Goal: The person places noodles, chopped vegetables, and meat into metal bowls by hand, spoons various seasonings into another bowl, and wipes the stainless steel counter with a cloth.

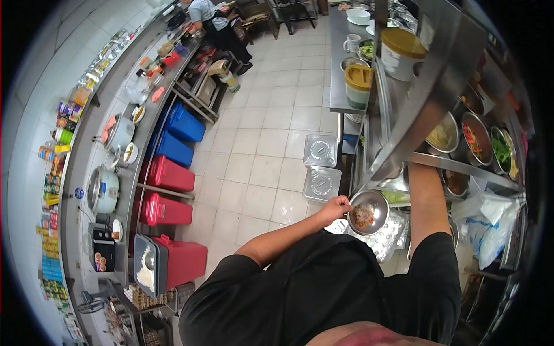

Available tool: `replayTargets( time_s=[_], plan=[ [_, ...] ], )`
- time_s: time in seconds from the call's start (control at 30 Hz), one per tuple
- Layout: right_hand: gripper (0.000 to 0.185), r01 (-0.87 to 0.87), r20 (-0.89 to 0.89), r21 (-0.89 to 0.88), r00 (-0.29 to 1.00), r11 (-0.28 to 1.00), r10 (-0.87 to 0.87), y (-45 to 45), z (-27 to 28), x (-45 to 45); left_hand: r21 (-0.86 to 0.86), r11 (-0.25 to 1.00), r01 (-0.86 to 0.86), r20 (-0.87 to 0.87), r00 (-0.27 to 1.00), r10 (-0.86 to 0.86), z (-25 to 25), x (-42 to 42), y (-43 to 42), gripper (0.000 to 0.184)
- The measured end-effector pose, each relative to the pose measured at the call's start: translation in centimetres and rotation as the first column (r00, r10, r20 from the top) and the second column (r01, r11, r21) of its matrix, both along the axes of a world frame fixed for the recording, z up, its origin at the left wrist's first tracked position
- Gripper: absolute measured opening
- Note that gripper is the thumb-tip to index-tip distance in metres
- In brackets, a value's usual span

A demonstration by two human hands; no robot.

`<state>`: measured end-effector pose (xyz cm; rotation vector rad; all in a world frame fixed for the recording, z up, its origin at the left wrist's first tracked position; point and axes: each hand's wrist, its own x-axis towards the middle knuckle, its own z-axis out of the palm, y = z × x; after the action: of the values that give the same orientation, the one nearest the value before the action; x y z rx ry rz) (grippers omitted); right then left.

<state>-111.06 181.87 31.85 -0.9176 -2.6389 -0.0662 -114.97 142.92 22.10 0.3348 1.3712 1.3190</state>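
Observation:
My left hand [334, 211] grips the rim of a round metal bowl [378, 208], fingers closed on its left edge. Inside the bowl lies a small heap of food [363, 215], pale and orange-brown, its kind unclear. My right forearm [428, 202] reaches under a metal shelf rail [461, 167]; the right hand itself is hidden behind it. Around that spot stand metal bowls: one with pale shreds [442, 136], one with red and orange strips [473, 137], one with green leafy pieces [501, 147], and a dark-filled one [456, 181].
Clear plastic bags [487, 222] hang at the right. Lidded clear containers [322, 183] stand left of the bowl. Yellow-lidded tubs [402, 49] sit on the right-hand shelving. Red bins [167, 209] and blue bins [175, 149] line the left counter. Another person [216, 26] stands at the far end.

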Motion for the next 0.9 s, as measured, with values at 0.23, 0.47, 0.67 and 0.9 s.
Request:
replayTargets(
  time_s=[0.23, 0.47, 0.67, 0.9],
  plan=[
    [0.025, 0.035, -0.021, -0.011, 0.999, 0.999, -0.036, -0.2, -0.1, 0.4, 0.011, 1.0, -0.024, 0.034, 0.999, 0.024, -0.9, -0.5, -0.1, 0.017],
    [0.027, 0.084, -0.081, -0.017, 0.993, 0.996, -0.085, -0.9, -0.5, 2.5, 0.022, 0.997, 0.08, 0.019, 0.997, -0.08, 0.0, 0.4, 1.5, 0.017],
    [0.029, 0.132, -0.131, -0.034, 0.982, 0.991, -0.135, -1.3, -0.2, 3.8, 0.018, 0.99, 0.138, 0.065, 0.988, -0.139, 1.8, 1.0, 2.6, 0.019],
    [0.032, 0.149, -0.219, -0.028, 0.964, 0.988, -0.152, -1.5, -0.7, 3.9, 0.043, 0.991, 0.126, 0.133, 0.982, -0.13, 0.0, 1.4, 3.8, 0.019]
  ],
)
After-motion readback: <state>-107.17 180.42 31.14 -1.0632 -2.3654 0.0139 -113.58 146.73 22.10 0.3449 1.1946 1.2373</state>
